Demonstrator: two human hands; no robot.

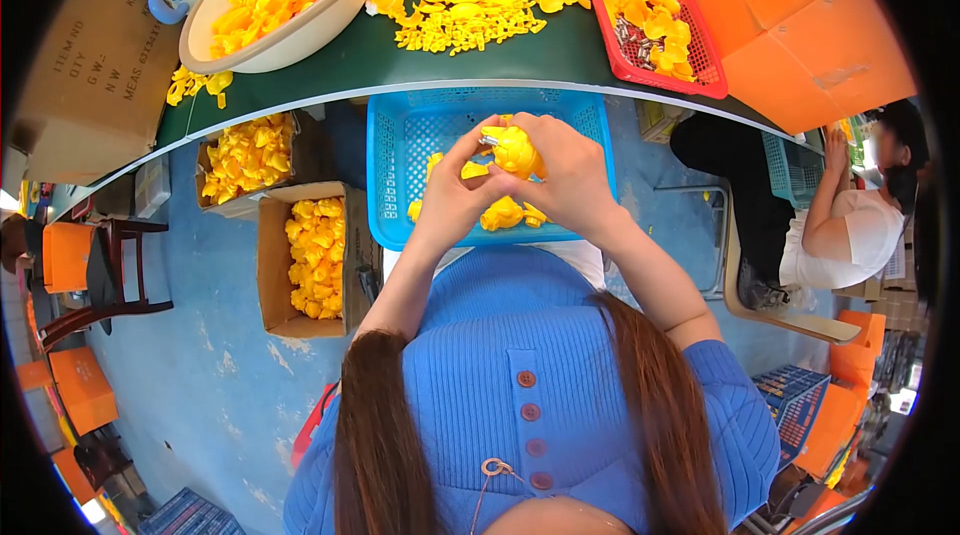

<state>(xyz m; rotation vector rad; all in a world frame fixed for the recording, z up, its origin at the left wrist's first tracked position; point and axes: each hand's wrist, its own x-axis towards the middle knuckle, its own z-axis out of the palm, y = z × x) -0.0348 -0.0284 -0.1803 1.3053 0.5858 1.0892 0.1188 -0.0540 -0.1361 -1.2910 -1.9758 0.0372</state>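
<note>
Head view: green table (400, 60) up top, blue basket (400, 150) on the lap below it, and over the basket both hands meet. Left hand (450, 200) and right hand (570, 170) curl their fingers tight around one yellow plastic piece (515, 150), small metal part at its top.

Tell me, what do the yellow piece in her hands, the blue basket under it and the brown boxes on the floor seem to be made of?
Yellow piece: likely moulded plastic, smooth with a slight gloss; a small metal-looking part sticks out.
Blue basket: plastic, judging by its moulded lattice walls.
Brown boxes: cardboard, matte, with folded flaps.
</note>
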